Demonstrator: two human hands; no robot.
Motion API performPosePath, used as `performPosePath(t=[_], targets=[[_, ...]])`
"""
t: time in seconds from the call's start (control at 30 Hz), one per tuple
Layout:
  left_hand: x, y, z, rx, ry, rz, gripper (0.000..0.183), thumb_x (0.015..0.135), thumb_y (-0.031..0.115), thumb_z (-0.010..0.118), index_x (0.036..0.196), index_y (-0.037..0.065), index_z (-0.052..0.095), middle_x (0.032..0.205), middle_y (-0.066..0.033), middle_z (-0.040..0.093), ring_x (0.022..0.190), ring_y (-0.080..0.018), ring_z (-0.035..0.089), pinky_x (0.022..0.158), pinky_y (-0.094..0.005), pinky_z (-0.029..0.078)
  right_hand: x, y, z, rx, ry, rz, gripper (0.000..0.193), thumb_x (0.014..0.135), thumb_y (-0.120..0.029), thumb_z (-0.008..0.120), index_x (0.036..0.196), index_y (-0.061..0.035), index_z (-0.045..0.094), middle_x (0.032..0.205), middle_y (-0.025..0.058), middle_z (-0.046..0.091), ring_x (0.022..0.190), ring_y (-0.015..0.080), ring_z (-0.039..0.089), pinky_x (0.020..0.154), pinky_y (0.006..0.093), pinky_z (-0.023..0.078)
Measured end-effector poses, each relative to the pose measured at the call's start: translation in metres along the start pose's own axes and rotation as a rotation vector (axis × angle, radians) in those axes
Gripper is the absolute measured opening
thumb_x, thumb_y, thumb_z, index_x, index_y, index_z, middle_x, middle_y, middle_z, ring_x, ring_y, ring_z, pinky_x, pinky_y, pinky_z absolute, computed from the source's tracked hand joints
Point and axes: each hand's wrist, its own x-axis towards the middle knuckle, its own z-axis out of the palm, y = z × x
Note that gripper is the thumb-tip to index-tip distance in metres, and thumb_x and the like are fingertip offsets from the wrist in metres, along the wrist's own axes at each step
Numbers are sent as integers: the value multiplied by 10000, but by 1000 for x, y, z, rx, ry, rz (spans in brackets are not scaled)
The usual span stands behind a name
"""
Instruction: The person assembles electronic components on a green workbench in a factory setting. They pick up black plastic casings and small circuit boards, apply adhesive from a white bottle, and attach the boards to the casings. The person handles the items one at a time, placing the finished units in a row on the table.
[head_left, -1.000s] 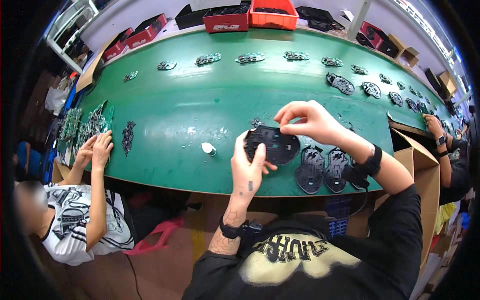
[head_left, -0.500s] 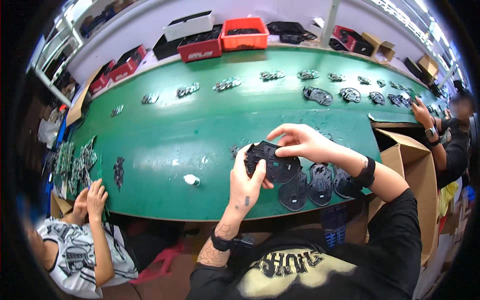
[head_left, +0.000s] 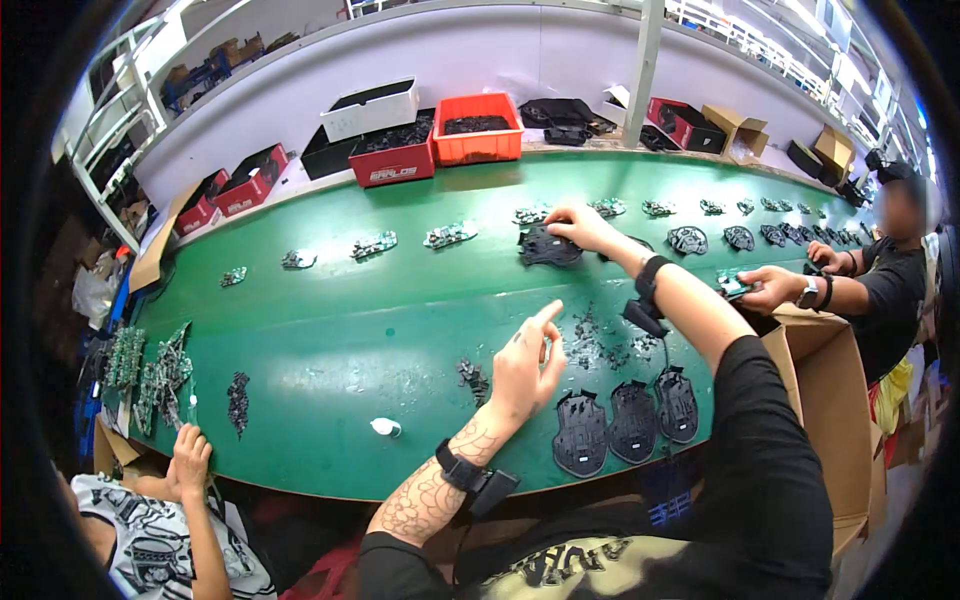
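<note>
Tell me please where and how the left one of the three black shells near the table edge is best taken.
I would grip the left shell by its left rim, coming from the left with the left hand: the shell lies flat, and the middle shell sits close along its right side, leaving less finger room there.

Red box (head_left: 392, 160), rear of table, beside the orange bin (head_left: 478, 148): one line of pale block lettering on the front face. Red box (head_left: 250, 185), far left: pale marking on the side, too small to read. Black T-shirt (head_left: 745, 500), wearer's own: dark block capitals on a cream print (head_left: 600, 565), partly cut by folds and the lower edge. Three black shells (head_left: 632, 422), near table edge: small pale patches, too small to tell whether they carry characters.
</note>
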Motion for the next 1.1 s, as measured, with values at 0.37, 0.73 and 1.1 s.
performPosePath(t=[0.37,0.73,1.1], targets=[[3,-10,-3,0,-87,61,407,825,-11,623,1225,64,595,830,-39,611,550,-114,504,534,-261,451,-6,2,18,-176,65,-96,163,768,-207,758,837,-62,728,768,132,703,726,284,677,706,391,528],[1,-10,-3,-25,-124,20,386,830,-8,621,1208,68,609,851,-42,615,559,-99,515,524,-245,440,-40,0,-76,-183,-51,152,223,797,-213,726,926,-35,759,843,140,732,738,247,697,707,353,538],[2,-11,-2,-19,-152,32,340,833,-2,619,1166,70,626,831,-47,613,548,-117,536,517,-259,449,-84,54,-87,-349,-39,313,189,745,-134,723,898,-30,765,830,152,735,739,255,710,735,359,554]])
